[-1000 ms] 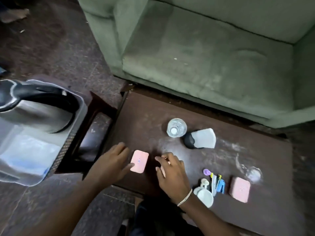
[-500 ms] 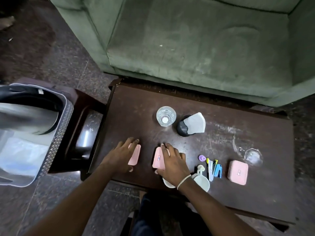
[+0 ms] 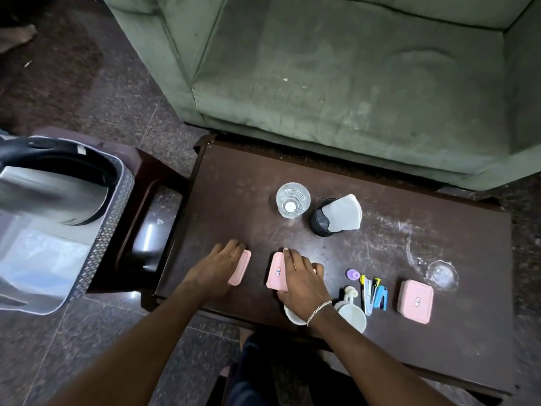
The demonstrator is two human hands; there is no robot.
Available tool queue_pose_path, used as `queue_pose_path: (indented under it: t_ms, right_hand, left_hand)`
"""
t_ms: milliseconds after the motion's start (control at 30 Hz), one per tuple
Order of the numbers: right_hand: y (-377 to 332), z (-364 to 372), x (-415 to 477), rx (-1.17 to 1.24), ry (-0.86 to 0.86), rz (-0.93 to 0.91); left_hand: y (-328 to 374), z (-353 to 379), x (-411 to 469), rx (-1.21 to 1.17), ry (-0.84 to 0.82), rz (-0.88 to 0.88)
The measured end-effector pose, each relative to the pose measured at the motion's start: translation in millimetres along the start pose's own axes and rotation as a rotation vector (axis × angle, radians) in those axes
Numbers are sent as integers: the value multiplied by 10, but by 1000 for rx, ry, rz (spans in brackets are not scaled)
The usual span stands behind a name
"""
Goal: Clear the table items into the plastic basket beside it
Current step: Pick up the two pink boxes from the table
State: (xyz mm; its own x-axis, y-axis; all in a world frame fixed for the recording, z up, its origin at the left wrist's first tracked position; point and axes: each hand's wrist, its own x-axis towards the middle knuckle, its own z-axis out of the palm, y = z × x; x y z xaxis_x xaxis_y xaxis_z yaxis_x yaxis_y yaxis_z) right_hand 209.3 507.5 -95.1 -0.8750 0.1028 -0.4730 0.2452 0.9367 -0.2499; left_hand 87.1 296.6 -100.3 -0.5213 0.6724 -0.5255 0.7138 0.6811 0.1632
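Two pink boxes are covered by the hands near the front edge of the dark table [image 3: 234, 177]. The left pink box [image 3: 241, 268] is lain on by the left hand [image 3: 215, 269], palm down, fingers spread flat; no grip around it is seen. The middle pink box [image 3: 276, 272] is pressed by the right hand [image 3: 301, 279], fingers draped over its right side; whether it is grasped cannot be told. A third pink box [image 3: 415, 300] is seen well apart to the right, untouched. A glass [image 3: 292, 199] and a black cup [image 3: 323, 219] holding a white mask [image 3: 345, 212] are set further back. A white cup [image 3: 352, 316], a purple cap [image 3: 352, 274] and a blue stapler [image 3: 380, 297] are grouped between the right hand and the third box. The plastic basket [image 3: 105, 232] is placed left of the table, with a kettle [image 3: 49, 197] inside.
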Motion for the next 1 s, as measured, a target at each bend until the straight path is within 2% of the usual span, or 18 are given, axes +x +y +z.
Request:
queue_pose_path:
  t_ms: [167,267,400,500,700,1000]
  right_hand:
    - [-261,-230,-43,39,83,-22]
    - [-718,-419,-6,70,149,-79]
    - [-1477,-693,145,109,206,-172]
    - [-2074,-816,253,179,230,-263]
    - [-3146,-795,467,266,285,-384]
    - [-4085,-363,749,185,225,-359]
  left_hand:
    - [-199,-359,-308,-100,84,-22]
    - [-498,-690,-734,-38,199,-31]
    - [-1017,-988,-1377,-99,287,-111]
    - [-1489,-1057,-1843,-184,255,-228]
    - [-2362,-1017,-2509,-183,257,-342]
    - [-3161,-622,-2535,-224,143,-360]
